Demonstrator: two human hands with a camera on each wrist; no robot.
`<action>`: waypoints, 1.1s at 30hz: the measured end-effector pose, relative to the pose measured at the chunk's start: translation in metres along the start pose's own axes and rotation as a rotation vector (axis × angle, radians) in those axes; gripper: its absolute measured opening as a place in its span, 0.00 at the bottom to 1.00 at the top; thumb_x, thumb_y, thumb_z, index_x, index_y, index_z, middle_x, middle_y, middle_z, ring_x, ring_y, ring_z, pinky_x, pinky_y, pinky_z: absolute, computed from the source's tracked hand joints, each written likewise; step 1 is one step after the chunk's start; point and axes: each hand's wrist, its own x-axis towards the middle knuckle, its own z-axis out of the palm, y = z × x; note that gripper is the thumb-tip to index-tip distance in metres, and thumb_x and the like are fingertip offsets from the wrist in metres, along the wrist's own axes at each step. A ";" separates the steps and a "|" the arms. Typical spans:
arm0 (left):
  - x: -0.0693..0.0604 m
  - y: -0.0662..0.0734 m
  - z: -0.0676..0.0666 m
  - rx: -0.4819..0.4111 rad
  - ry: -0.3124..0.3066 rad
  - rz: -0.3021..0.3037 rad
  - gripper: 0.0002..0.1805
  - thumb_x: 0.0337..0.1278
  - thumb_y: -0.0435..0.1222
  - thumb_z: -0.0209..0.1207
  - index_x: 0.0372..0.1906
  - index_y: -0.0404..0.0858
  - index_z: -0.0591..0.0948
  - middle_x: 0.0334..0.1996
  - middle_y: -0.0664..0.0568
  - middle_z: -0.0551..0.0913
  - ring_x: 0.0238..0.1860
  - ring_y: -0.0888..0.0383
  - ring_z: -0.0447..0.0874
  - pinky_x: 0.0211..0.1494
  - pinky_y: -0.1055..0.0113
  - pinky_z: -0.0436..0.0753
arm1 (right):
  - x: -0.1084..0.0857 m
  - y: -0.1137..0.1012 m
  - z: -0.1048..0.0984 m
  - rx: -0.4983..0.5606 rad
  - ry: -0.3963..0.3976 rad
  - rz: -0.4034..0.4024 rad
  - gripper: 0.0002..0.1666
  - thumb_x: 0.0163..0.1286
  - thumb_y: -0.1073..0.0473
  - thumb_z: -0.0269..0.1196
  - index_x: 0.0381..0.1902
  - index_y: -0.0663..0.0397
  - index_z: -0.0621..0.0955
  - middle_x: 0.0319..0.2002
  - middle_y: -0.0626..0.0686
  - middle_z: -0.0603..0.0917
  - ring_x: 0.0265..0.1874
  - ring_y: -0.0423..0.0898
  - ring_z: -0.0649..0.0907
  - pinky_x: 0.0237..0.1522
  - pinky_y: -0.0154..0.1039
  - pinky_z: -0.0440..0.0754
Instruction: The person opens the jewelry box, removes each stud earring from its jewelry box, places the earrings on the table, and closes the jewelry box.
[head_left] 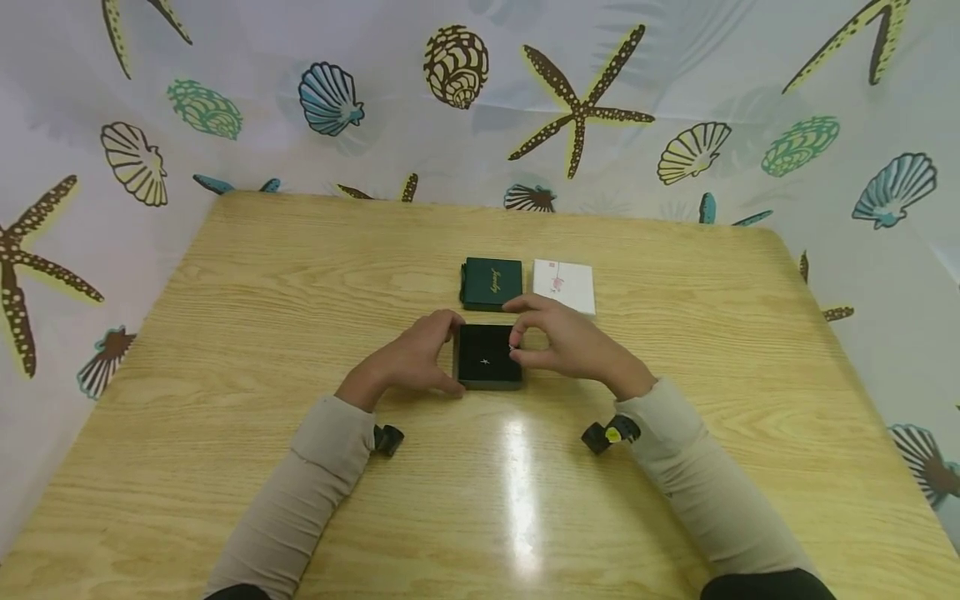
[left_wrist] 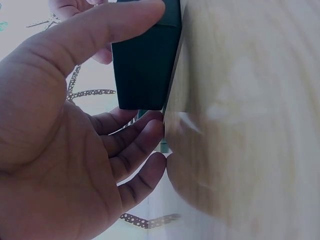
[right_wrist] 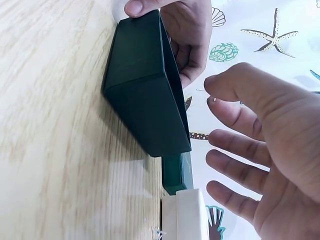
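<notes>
An open dark green jewelry box (head_left: 490, 385) with a black lining sits on the table. A small silver star-shaped earring (head_left: 485, 362) lies on the lining. My left hand (head_left: 416, 357) holds the box at its left side, thumb on the near wall and fingers toward the far corner. Above the box's right edge, my right hand (head_left: 566, 340) pinches a tiny silver earring (right_wrist: 215, 100) between thumb and index finger. The other right fingers are spread. Most of that earring is hidden by the fingertips. In the right wrist view the box (right_wrist: 145, 110) stands apart from this hand.
Behind the box lies a dark green lid (head_left: 491, 283) with gold lettering and a ribbon at its left edge. A flat white box (head_left: 564, 286) with a pink print is beside it. Patterned cloth (head_left: 390, 108) with shells and starfish hangs around the wooden table (head_left: 300, 250).
</notes>
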 end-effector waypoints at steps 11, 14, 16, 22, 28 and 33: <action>0.000 0.000 0.001 0.005 0.002 0.005 0.48 0.42 0.39 0.78 0.68 0.33 0.63 0.63 0.41 0.69 0.66 0.43 0.69 0.71 0.51 0.71 | -0.014 0.014 0.000 0.074 0.031 0.065 0.06 0.66 0.57 0.68 0.31 0.47 0.80 0.65 0.58 0.77 0.66 0.58 0.76 0.65 0.56 0.74; 0.000 0.000 0.000 0.008 0.002 0.005 0.48 0.42 0.39 0.78 0.68 0.34 0.63 0.63 0.41 0.69 0.67 0.43 0.69 0.71 0.51 0.71 | -0.020 0.020 0.002 0.093 0.046 0.060 0.05 0.66 0.59 0.68 0.32 0.49 0.81 0.64 0.60 0.78 0.66 0.58 0.76 0.66 0.56 0.74; 0.000 0.000 0.000 0.006 0.001 0.004 0.48 0.42 0.39 0.78 0.68 0.34 0.63 0.63 0.41 0.69 0.67 0.43 0.69 0.72 0.51 0.71 | -0.022 0.024 0.003 0.091 0.056 0.052 0.05 0.66 0.60 0.68 0.32 0.49 0.80 0.64 0.60 0.78 0.66 0.59 0.76 0.66 0.56 0.74; -0.001 0.001 0.001 0.003 0.004 0.005 0.47 0.42 0.39 0.78 0.67 0.34 0.64 0.63 0.41 0.70 0.66 0.43 0.69 0.71 0.50 0.71 | -0.027 0.033 0.004 0.119 0.066 0.071 0.05 0.66 0.61 0.68 0.32 0.50 0.81 0.64 0.60 0.78 0.67 0.58 0.76 0.68 0.56 0.72; -0.001 0.000 0.001 -0.002 0.005 0.004 0.47 0.42 0.39 0.78 0.67 0.34 0.64 0.63 0.41 0.70 0.66 0.43 0.69 0.71 0.51 0.71 | -0.028 0.040 0.006 0.113 0.074 0.074 0.05 0.65 0.63 0.68 0.32 0.52 0.81 0.64 0.62 0.79 0.66 0.60 0.76 0.67 0.57 0.73; -0.001 0.001 0.001 0.001 0.006 -0.001 0.48 0.42 0.39 0.78 0.67 0.34 0.64 0.63 0.41 0.70 0.67 0.42 0.69 0.71 0.50 0.71 | -0.031 0.048 0.009 0.110 0.092 0.076 0.05 0.64 0.64 0.69 0.33 0.54 0.81 0.61 0.63 0.80 0.63 0.60 0.78 0.66 0.57 0.73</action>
